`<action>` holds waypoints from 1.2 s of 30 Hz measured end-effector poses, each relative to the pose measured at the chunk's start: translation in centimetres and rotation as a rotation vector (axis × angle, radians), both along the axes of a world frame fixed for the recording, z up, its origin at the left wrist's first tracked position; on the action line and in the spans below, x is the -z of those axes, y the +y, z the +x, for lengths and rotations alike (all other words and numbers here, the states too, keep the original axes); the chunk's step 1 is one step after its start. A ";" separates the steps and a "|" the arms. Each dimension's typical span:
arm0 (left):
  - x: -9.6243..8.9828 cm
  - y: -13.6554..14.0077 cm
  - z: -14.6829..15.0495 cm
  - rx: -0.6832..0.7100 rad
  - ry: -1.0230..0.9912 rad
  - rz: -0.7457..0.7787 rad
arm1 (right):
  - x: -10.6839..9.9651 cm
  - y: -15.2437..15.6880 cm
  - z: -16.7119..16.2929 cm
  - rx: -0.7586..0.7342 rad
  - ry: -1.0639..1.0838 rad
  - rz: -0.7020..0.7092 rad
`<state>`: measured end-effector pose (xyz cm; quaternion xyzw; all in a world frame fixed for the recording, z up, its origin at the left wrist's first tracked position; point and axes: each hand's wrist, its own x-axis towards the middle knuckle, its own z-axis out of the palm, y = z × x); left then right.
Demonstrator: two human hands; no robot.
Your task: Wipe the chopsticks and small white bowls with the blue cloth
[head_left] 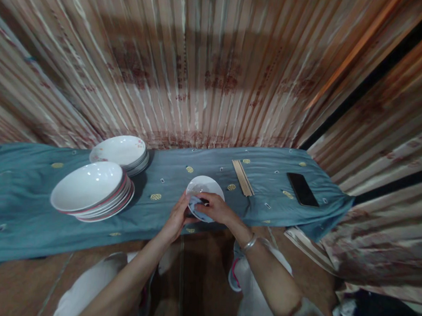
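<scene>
A small white bowl (207, 183) is at the front edge of the cloth-covered table, in the middle of the head view. My left hand (176, 217) grips its left side, fingers closed around the rim and underside. With my right hand (213, 207) I press a light blue cloth (194, 205) against the inside of the bowl. The fingers of that hand are bent over the cloth, and a silver bangle circles the wrist. Part of the bowl's inside is hidden behind the hand and cloth.
Two stacks stand to the left: larger white bowls (89, 184) in front, white plates (117, 149) behind. Right of my hands lie several wooden chopsticks (243, 177) and a dark phone (302, 189). A teal patterned cloth (171, 163) covers the table; a pleated curtain (201, 82) hangs behind.
</scene>
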<state>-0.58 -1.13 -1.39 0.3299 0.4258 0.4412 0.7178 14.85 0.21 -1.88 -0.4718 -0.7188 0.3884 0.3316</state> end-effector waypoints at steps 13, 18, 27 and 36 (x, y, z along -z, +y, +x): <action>0.3 -0.2 0.0 0.083 0.112 0.091 | -0.4 2.6 0.8 0.512 -0.318 0.372; 0.4 -0.2 -0.1 0.088 0.109 0.089 | 0.5 3.4 2.4 0.565 -0.451 0.275; 0.4 -0.3 -0.1 0.075 0.064 0.057 | 0.9 2.6 -0.2 0.485 -0.012 0.329; 0.2 0.1 -0.3 0.037 -0.102 -0.094 | 0.8 0.5 -2.3 0.115 0.426 0.031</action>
